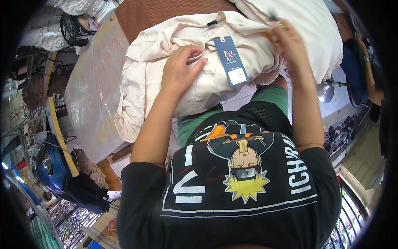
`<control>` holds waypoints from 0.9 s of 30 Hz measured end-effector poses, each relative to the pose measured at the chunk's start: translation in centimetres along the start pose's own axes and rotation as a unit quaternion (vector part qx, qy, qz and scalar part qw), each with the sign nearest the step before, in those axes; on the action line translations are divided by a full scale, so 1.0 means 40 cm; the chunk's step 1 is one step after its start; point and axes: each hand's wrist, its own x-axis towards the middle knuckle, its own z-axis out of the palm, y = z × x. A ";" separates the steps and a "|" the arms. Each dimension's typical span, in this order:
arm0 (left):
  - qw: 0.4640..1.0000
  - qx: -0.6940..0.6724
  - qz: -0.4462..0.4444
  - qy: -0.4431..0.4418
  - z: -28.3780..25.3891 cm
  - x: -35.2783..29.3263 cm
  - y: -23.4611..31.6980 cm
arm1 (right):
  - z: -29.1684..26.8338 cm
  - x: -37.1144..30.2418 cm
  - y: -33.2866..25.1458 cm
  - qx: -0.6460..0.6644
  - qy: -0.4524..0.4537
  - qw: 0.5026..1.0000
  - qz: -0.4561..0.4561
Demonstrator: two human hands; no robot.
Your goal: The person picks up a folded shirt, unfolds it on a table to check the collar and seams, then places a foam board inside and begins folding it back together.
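my left hand (pixel 179 68) lies flat and open on the cream garment (pixel 207 79); my right hand (pixel 290 45) pinches its edge. soft, light, floppy; best gripped at the collar.

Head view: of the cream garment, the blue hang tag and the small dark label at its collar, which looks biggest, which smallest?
1. cream garment, by far the largest.
2. blue hang tag.
3. dark collar label, smallest.
All lie at similar nearness, so the order is safe.

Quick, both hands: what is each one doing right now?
Left hand: fingers curled, pressing the cream garment; a closed grip cannot be told.
Right hand: pinched shut on the garment's upper edge.
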 end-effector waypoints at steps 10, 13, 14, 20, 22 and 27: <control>0.992 -0.065 -0.104 0.018 0.011 0.055 0.022 | 0.233 -0.011 0.025 -0.180 -0.146 0.955 -0.187; 0.990 -0.081 -0.116 0.027 0.016 0.057 0.029 | 0.267 -0.013 0.029 -0.295 -0.130 0.920 -0.222; 0.985 -0.107 -0.125 0.043 0.020 0.054 0.029 | 0.274 -0.011 0.027 -0.320 -0.131 0.916 -0.205; 0.981 -0.119 -0.116 0.100 0.036 0.042 0.023 | 0.279 -0.008 0.026 -0.324 -0.119 0.925 -0.161; 0.981 -0.113 -0.112 0.114 0.043 0.041 0.023 | 0.279 -0.012 0.023 -0.325 -0.111 0.925 -0.165; 0.990 -0.010 -0.072 0.120 0.040 0.045 0.039 | 0.280 -0.015 0.021 -0.322 -0.118 0.927 -0.150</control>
